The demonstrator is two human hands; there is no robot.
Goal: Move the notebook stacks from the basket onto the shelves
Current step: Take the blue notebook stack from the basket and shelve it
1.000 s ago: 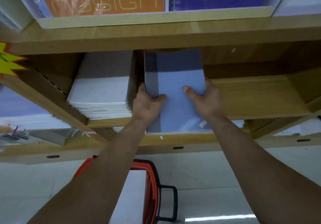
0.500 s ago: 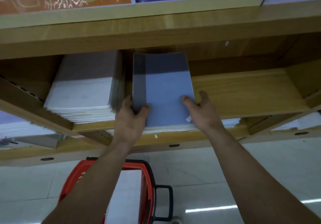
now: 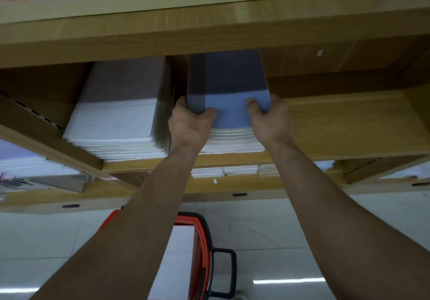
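Since a second ago: blue notebook stack (image 3: 230,90) sits deeper in its bay, near edge no longer overhanging the board.

Item: many thin books, blue top cover, white page edges.

Location: middle wooden shelf (image 3: 349,122), just beside the white stack (image 3: 116,118), with a narrow gap between them.

Hold: I have the left hand (image 3: 188,125) and right hand (image 3: 270,118) at the near corners. Thumbs are flat on the cover; the other fingers curl round the sides, mostly hidden.

Handling (my judgement): heavy as a block, and the smooth covers may slide and fan. Grip low at both sides and squeeze inward.

Surface: smooth wood-grain board, bare to the right.

Room: pale tiled floor (image 3: 267,229), with a red basket (image 3: 197,253) below holding white contents.
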